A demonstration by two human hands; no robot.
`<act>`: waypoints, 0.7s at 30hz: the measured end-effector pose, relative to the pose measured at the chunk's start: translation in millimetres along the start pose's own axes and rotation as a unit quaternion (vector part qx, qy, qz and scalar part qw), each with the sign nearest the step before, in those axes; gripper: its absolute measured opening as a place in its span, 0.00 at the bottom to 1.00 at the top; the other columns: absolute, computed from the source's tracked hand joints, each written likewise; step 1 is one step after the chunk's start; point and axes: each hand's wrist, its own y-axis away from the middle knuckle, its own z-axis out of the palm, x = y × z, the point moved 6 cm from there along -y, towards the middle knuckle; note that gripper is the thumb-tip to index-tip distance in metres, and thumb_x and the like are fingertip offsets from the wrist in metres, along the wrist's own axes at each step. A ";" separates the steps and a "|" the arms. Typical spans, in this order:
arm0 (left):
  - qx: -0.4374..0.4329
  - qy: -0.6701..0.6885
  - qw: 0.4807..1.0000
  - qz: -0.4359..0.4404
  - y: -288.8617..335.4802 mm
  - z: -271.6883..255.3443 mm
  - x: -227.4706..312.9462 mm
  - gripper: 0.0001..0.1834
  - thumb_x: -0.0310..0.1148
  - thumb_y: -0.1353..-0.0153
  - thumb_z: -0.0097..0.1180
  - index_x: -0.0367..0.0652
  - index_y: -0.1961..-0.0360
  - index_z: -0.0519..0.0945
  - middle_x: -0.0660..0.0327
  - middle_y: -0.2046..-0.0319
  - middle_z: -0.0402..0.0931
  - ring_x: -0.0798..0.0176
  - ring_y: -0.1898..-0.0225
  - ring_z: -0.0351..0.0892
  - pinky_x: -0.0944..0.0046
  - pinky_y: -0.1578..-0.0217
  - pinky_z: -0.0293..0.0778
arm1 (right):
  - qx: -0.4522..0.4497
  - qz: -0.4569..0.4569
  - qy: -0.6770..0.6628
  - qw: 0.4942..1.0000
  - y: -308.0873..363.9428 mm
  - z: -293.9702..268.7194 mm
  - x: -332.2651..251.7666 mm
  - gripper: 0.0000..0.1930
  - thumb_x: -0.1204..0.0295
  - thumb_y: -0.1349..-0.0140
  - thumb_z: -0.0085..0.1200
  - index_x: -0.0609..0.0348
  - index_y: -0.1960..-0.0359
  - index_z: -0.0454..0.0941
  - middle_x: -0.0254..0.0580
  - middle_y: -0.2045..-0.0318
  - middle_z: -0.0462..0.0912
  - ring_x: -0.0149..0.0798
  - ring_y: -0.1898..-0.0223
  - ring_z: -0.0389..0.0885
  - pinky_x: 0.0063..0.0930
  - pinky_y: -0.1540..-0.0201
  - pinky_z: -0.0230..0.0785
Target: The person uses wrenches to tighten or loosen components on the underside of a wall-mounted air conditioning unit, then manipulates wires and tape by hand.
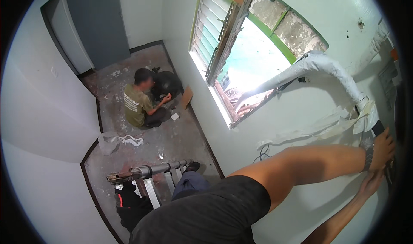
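Both my arms reach to the wall at the far right. My left hand (382, 150), with a watch (368, 151) on its wrist, is closed around the dark lower end of a pipe bundle (320, 65) wrapped in white tape. The wrapped bundle bends down from the window opening toward my hands. Loose strips of pale tape (365, 119) hang off it just above my left hand. Directly below is my right hand (372, 181), close against the left; its fingers are mostly hidden in the dark rim of the picture.
A ladder (148, 171) is under me, dark cloth (129, 207) draped on it. Beside the wall is a window opening (254, 59) with rough edges and louvres. Below, a person (140, 102) crouches on the floor by a black rounded object (165, 84). A plastic bag (109, 143) lies nearby.
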 end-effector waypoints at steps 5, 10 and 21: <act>-0.067 0.050 0.996 0.004 5.0 32.1 -4.1 0.14 0.42 0.45 0.57 0.52 0.60 0.86 0.64 0.62 0.81 0.61 0.53 0.77 0.49 0.40 0.62 | 0.050 -0.008 -0.041 0.998 -2.8 21.7 -5.7 0.28 0.63 0.30 0.60 0.75 0.39 0.67 0.52 0.38 0.74 0.38 0.38 0.75 0.33 0.35 0.68; -0.132 0.120 0.984 -0.001 -3.1 49.0 -22.9 0.18 0.45 0.47 0.59 0.49 0.59 0.87 0.62 0.59 0.82 0.57 0.49 0.76 0.47 0.43 0.62 | 0.021 -0.032 -0.015 0.999 -22.2 35.9 -2.7 0.28 0.63 0.29 0.59 0.75 0.39 0.68 0.51 0.38 0.75 0.39 0.38 0.75 0.32 0.35 0.69; -0.130 0.182 0.958 -0.178 190.6 -283.0 -102.2 0.18 0.22 0.49 0.60 0.45 0.55 0.81 0.53 0.45 0.76 0.44 0.40 0.73 0.42 0.39 0.66 | 0.033 0.027 -0.035 0.998 161.7 85.7 24.0 0.08 0.65 0.25 0.52 0.55 0.56 0.74 0.29 0.66 0.71 0.27 0.65 0.69 0.24 0.56 0.63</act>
